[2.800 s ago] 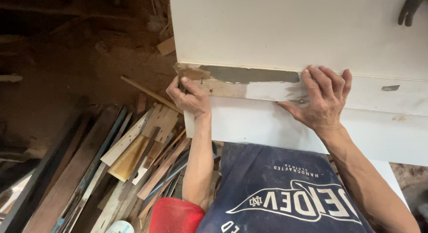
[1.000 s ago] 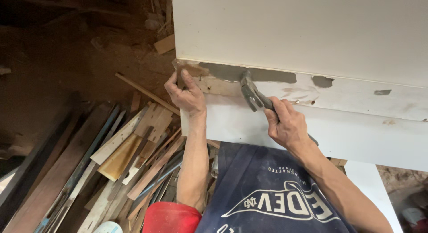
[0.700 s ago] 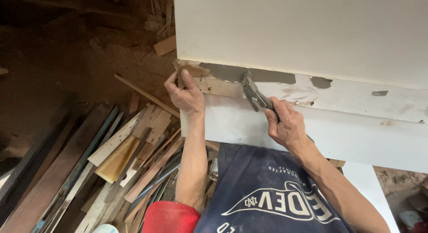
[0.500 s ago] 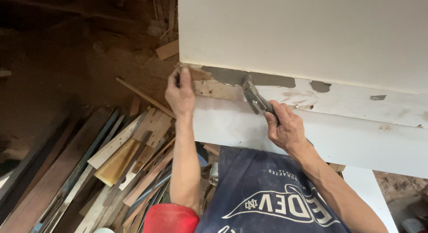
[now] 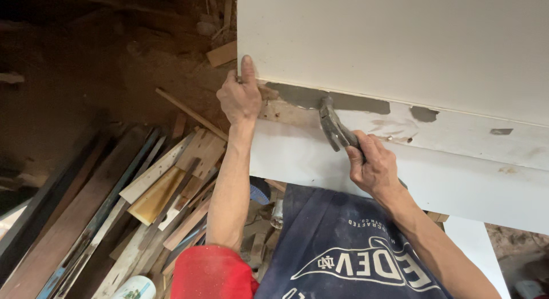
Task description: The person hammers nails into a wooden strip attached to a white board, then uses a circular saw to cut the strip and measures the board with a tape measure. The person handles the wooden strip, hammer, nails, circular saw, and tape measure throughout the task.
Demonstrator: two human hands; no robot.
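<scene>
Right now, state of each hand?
Left hand: open, fingers pressed on the corner of the white painted panel.
Right hand: closed around a grey metal putty knife.

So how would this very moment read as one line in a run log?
left hand: braces white panel corner | right hand: grips putty knife on grey filler | below: wood offcuts
</scene>
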